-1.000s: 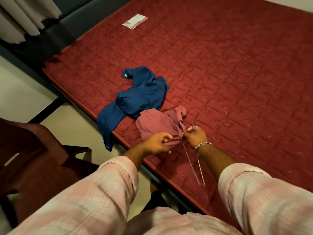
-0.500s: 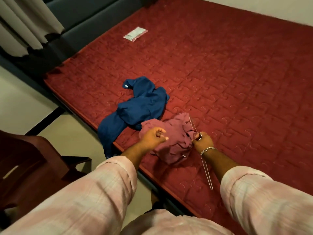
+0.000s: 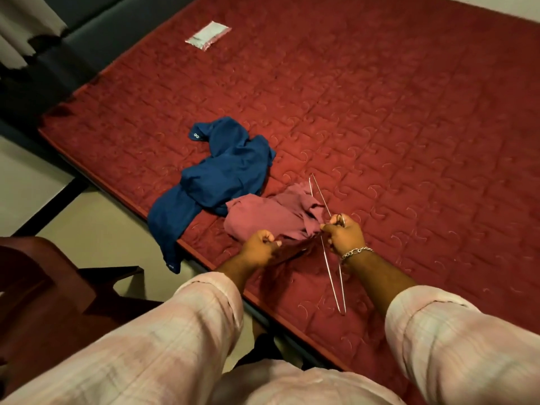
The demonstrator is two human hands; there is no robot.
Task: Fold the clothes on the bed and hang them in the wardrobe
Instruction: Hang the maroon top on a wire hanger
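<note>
Bed (image 3: 380, 118): dark red quilted mattress cover, filling the centre and right of the frame, its near edge running diagonally from mid left to lower centre.

Pink garment (image 3: 263, 217): crumpled, lying on the bed near that edge, centre of the frame, just below and right of the blue garment and touching it. One strip of its cloth is drawn taut between the two hands.

Blue garment (image 3: 225, 176): crumpled, centre left of the frame. One sleeve hangs over the bed edge toward the floor (image 3: 96, 229); small pale buttons show at the cuff and at the top end.

Wire hanger (image 3: 330, 249): thin metal, lying along the right side of the pink garment, one end pointing to the upper part of the frame, the other resting on the bed toward the lower centre.

Left hand (image 3: 260, 249): clenched on a bunched end of the pink garment, lower centre.

Right hand (image 3: 344, 235): closed around both the wire hanger and the other end of the pink cloth. A chain bracelet (image 3: 356, 254) circles the wrist.

Sleeves (image 3: 181, 331): pale pink check, rolled at the forearms, across the bottom of the frame.

Small packet (image 3: 209, 39): whitish, flat on the bed, upper centre left, well apart from the clothes.

Chair (image 3: 43, 287): dark reddish brown, lower left, on the floor beside the bed.

Curtain (image 3: 26, 21): pale, upper left corner.
</note>
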